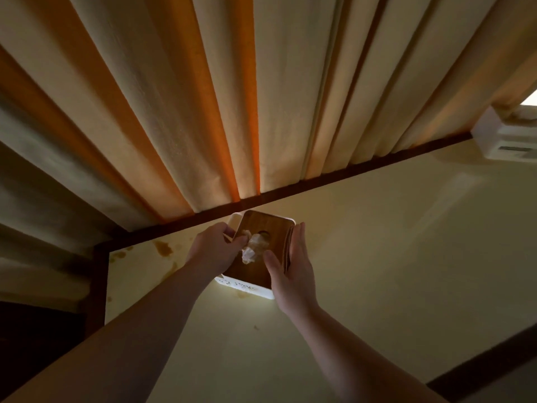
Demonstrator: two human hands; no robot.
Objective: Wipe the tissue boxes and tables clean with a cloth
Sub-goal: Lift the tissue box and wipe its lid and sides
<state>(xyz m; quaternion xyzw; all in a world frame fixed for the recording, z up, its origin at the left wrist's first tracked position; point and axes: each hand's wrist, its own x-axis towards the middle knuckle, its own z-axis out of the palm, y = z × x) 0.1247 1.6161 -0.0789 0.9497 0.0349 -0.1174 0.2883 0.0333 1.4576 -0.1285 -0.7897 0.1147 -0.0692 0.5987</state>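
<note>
A white tissue box [250, 288] with a brown wooden lid [266, 228] stands on the pale table [377, 257] near its far edge. A white tissue [252, 248] sticks out of the lid's round hole. My left hand [213, 248] grips the box's left side, with fingers curled over the lid's edge beside the tissue. My right hand [292, 266] lies against the lid's right edge, fingers straight and thumb on top of the lid. No cloth is in view.
Brown stains [162, 248] mark the table to the left of the box. Cream and orange curtains [203, 97] hang just behind the table's dark far rim. A second white box [505, 135] sits at the far right corner.
</note>
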